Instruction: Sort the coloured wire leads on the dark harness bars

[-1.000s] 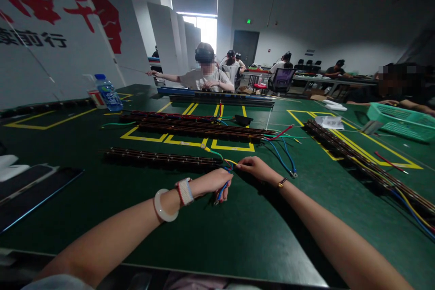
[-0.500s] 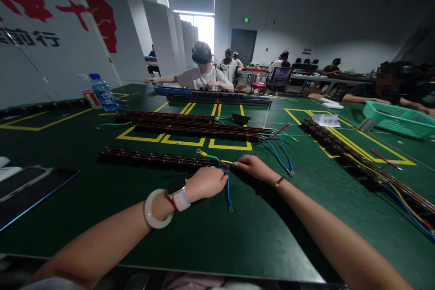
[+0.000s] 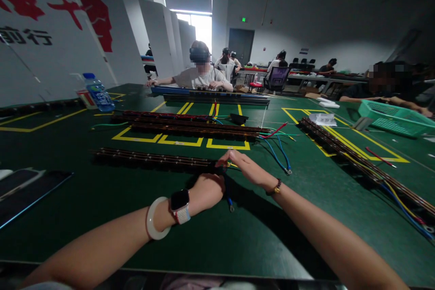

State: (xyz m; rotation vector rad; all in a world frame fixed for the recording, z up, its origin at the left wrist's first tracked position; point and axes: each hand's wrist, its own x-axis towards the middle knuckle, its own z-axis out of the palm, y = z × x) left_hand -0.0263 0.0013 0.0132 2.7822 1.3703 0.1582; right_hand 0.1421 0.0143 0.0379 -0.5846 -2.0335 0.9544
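Note:
A long dark strip assembly with thin copper-coloured rods lies across the green table. At its right end my left hand is closed around the base of the wires; what its fingertips pinch is hidden. My right hand arches over the same end, fingertips bent together close to my left hand, and its exact grip cannot be made out. A blue wire with a ring terminal hangs toward me from between the hands. A bit of yellow wire shows beneath my right hand.
Beyond lie more strip bundles with loose blue wires. Another bundle runs down the right side. A green basket, a bottle and a dark panel are on the table. A person sits opposite.
My right hand has moved left, from holding the yellow wire out to the side to the strip's end beside my left hand. The green wire with its yellow terminal is no longer visible.

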